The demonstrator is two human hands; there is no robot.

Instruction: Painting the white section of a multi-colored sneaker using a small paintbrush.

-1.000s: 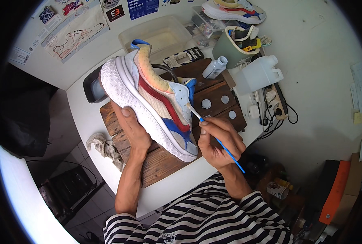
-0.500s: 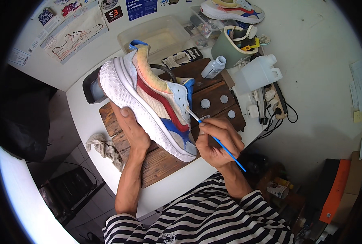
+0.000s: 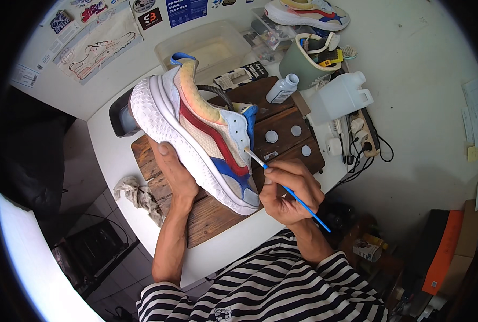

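Note:
A multicoloured sneaker (image 3: 206, 129) with a white textured sole, a red side stripe and blue panels is held up over the dark wooden board (image 3: 212, 225). My left hand (image 3: 175, 170) grips it from below, thumb pressed on the sole and the other fingers hidden behind. Between the thumb and fingers of my right hand (image 3: 292, 190) is a thin blue paintbrush (image 3: 307, 207). Its tip meets the pale blue eyelet panel near the lace holes. The shoe carries no laces.
Beyond the board stand an open small bottle (image 3: 282, 89), a translucent jug (image 3: 342, 96), a green bucket of brushes (image 3: 308, 61) and a clear plastic tub (image 3: 204, 45). Small round lids (image 3: 271, 137) lie on the board. A crumpled rag (image 3: 139, 198) is at left, a power strip (image 3: 365, 134) at right.
My right hand and the brush have shifted slightly right and down, the tip sliding a little along the eyelet panel. The sneaker and my left hand have hardly moved.

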